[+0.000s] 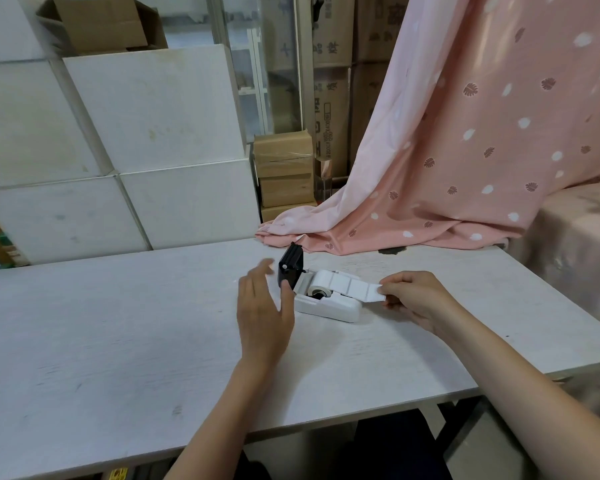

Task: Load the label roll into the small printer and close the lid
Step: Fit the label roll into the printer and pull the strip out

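Small white printer [329, 308] on counter [118, 341], black lid [290, 268] upright, open. Label roll [321, 284] seated in bay, strip pulled rightward. Right hand [413, 299] grip pinching strip end. Left hand [262, 306] spread open beside lid, holding nothing.

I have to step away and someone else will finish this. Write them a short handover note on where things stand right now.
Left hand: open, holding nothing, close beside the raised black lid.
Right hand: pinching the free end of the label strip, pulled out to the right over the printer's front edge.
Small printer: on the white table, lid standing open.
Label roll: sitting in the printer's bay.
Done: roll seated, strip fed out.
Left: swing the lid down over the strip and press it shut, then let go of the strip.
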Available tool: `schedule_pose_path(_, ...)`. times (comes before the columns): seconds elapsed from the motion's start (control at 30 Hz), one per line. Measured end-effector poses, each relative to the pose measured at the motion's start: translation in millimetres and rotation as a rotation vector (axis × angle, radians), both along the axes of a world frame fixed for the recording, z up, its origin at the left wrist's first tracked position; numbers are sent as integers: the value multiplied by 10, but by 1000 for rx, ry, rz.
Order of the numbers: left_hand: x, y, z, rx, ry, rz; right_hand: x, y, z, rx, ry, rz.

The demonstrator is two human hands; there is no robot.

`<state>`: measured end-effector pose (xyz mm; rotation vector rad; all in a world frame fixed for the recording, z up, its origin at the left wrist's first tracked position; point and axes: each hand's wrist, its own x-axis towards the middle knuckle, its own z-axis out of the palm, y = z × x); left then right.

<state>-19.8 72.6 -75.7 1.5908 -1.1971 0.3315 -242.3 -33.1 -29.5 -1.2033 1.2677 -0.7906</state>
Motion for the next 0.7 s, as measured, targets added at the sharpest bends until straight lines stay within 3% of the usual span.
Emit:
schedule_pose_path(0.07, 38, -21, -14, 163, 140, -76, -3, -9, -16, 8, -5, -6)
schedule_pose_path(0.13, 37, -28, -37, 262, 133, -148, -1, -6, -24, 14, -15, -6)
schedule_pose_path(0.33, -77, -31, 3, 279, 74, -255, 13, 3, -46, 12, -34, -11)
schedule_pose_path(0.5, -139, -65, -103, 356, -143, -382, 18, -1, -84, 12, -15, -8)
schedule_pose_path(0.7, -129, -99, -196, 392, -323, -389, 54, 29, -47, -2, -28, -9)
